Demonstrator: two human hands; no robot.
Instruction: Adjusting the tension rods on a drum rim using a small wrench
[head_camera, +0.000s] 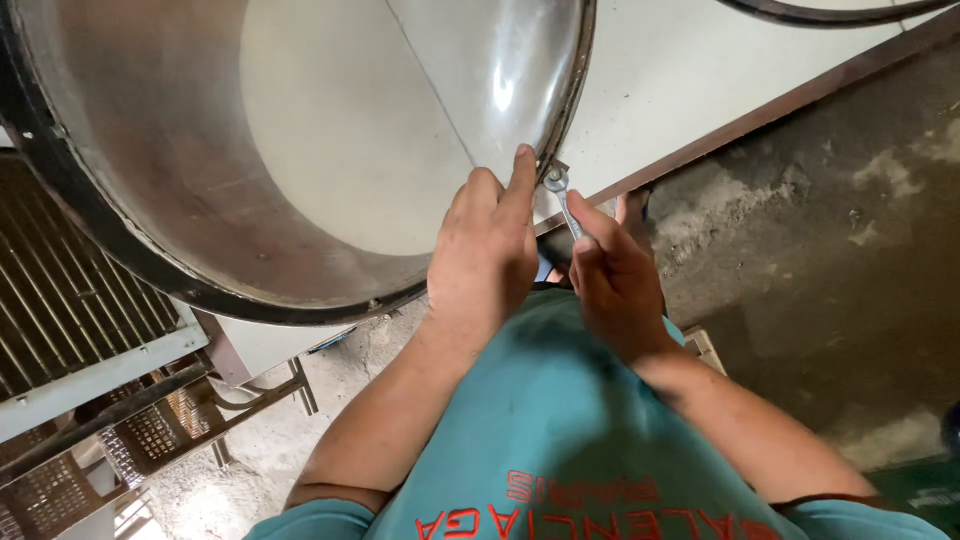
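Nearest the camera was the person's teal shirt (560, 440) with red print across the chest, and from it both bare forearms reached up and away. The right hand (615, 275) was clenched around the shaft of a small silver wrench (563, 200), the thumb lying along the handle. The wrench's ring end sat on a fastener at a small bracket on the rim of a large steel drum (170, 150). The left hand (485, 245) rested just beside it, fingers curled and gripping nothing, with the index finger (522, 170) stretched out and its tip pressed against the drum's rim, touching or nearly touching the wrench head.

The drum lay on its side with its open mouth toward the camera, its inner wall dull and smeared, brighter where light struck near the right edge. A dark band ran around its outer rim. Through the opening a pale panel (350, 130) showed behind it.

Below and left of the drum stood a metal grille (60, 290) in a light frame, with rusty mesh and bars under it. To the right, beyond a brown metal rail (760, 115), lay a rough, stained concrete floor (830, 250).
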